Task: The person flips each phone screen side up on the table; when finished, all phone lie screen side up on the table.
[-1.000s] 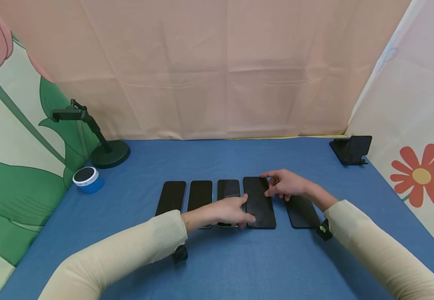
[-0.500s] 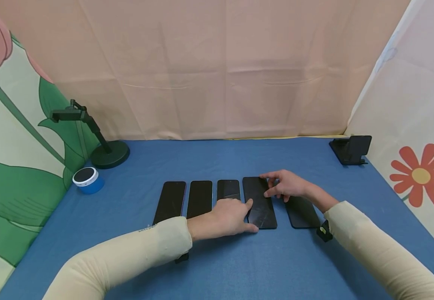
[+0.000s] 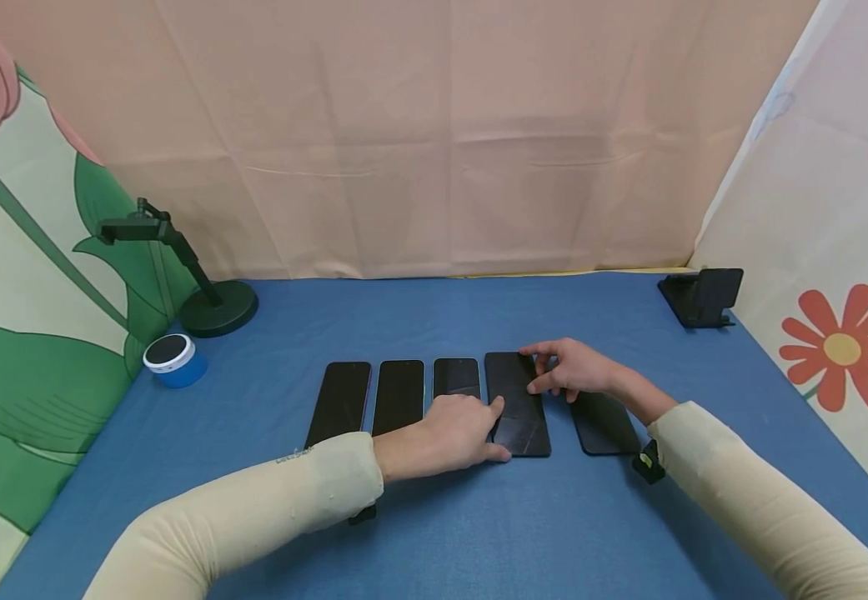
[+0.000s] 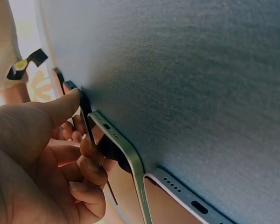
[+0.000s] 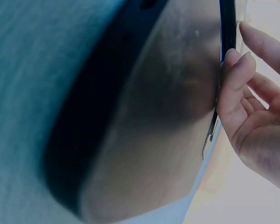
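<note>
Several dark-screened phones lie side by side on a blue cloth. My left hand (image 3: 452, 433) holds the lower left corner of the large black phone (image 3: 514, 392), thumb at its near end and a finger along its left side. At the upper right corner of that phone, my right hand (image 3: 574, 367) has its index finger on the far edge and its thumb on the right edge. Under my left hand, the light-framed phone (image 3: 456, 377) is partly covered. Another black phone (image 3: 604, 427) lies beneath my right wrist, its screen large in the right wrist view (image 5: 144, 140).
Two more phones, the leftmost phone (image 3: 339, 400) and the phone beside it (image 3: 399, 396), lie left of my hand. A black folding stand (image 3: 216, 308) and a blue-and-white round tub (image 3: 176, 362) are at the left. A small black stand (image 3: 699, 300) sits back right.
My left hand has shifted slightly toward me, its thumb sliding from the phone's screen to the near edge. The right hand stays at the upper right corner.
</note>
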A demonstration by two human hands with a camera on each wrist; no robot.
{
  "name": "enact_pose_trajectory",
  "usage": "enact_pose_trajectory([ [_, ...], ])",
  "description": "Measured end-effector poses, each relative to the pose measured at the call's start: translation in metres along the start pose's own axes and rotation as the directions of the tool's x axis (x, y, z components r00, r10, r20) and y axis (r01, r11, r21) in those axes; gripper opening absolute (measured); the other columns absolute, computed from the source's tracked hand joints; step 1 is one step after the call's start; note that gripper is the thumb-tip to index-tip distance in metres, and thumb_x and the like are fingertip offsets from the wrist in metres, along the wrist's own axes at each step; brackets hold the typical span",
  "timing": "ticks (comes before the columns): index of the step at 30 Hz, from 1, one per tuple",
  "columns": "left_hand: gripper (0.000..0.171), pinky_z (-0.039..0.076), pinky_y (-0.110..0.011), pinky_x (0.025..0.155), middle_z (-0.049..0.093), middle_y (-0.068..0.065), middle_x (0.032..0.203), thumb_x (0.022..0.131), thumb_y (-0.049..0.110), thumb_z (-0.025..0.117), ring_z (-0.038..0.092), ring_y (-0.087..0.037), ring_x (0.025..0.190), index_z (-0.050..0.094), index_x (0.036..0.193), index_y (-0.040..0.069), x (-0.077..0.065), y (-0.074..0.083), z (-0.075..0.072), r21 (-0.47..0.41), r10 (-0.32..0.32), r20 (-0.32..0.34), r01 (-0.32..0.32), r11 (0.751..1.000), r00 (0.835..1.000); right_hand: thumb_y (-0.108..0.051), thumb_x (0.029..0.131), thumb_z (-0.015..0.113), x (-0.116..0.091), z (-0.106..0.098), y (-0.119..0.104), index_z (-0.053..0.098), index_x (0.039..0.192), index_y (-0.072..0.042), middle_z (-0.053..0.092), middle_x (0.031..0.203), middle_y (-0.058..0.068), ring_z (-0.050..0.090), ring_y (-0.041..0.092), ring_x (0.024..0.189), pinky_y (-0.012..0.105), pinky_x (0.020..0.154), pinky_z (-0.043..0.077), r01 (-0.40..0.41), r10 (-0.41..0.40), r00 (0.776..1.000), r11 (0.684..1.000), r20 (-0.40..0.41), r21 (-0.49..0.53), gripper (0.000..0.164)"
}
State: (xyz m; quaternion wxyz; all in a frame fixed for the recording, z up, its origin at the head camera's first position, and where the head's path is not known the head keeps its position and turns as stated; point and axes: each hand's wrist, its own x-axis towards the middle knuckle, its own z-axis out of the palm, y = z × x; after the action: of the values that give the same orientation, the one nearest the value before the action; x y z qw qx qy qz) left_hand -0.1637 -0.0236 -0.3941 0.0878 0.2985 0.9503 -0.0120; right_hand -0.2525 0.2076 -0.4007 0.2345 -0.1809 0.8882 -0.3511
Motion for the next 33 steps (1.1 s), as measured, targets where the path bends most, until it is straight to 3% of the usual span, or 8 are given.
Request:
enact_pose_trajectory([
  [20, 0.079, 0.05, -0.03, 0.055, 0.063, 0.004, 0.065, 0.087, 0.065, 0.066, 0.07, -0.018, 0.094, 0.049, 0.15, 0.019, -0.0012, 0.0002, -0.003, 0.014, -0.003, 0.027, 0.003, 1.0, 1.0, -0.022, 0.092, 0.074, -0.0001, 0.0001, -0.0015, 0.045, 0.15, -0.007, 0.056, 0.096, 0.008, 0.055, 0.019, 0.065, 0.034, 0.049, 0.047, -0.008, 0.008, 1.0, 1.0, 0.014, -0.015, 0.067],
  [27, 0.079, 0.046, -0.029, 0.051, 0.056, 0.005, 0.057, 0.087, 0.065, 0.065, 0.069, -0.016, 0.087, 0.048, 0.15, 0.02, -0.0011, 0.0002, -0.0034, 0.021, -0.005, 0.036, 0.004, 1.0, 0.999, -0.021, 0.092, 0.073, -0.0012, -0.0006, -0.0037, 0.046, 0.15, -0.007, 0.056, 0.097, 0.008, 0.056, 0.02, 0.066, 0.034, 0.049, 0.047, -0.008, 0.009, 1.0, 0.999, 0.013, -0.041, 0.066],
  [33, 0.079, 0.046, -0.029, 0.05, 0.061, 0.003, 0.062, 0.087, 0.065, 0.065, 0.069, -0.016, 0.088, 0.049, 0.15, 0.02, -0.0003, 0.0004, -0.0042, 0.034, -0.01, 0.039, 0.008, 0.999, 0.999, -0.021, 0.092, 0.073, 0.0001, -0.0012, -0.0044, 0.046, 0.15, -0.007, 0.057, 0.096, 0.008, 0.056, 0.019, 0.065, 0.034, 0.049, 0.047, -0.01, 0.01, 1.0, 0.999, 0.015, -0.052, 0.065],
])
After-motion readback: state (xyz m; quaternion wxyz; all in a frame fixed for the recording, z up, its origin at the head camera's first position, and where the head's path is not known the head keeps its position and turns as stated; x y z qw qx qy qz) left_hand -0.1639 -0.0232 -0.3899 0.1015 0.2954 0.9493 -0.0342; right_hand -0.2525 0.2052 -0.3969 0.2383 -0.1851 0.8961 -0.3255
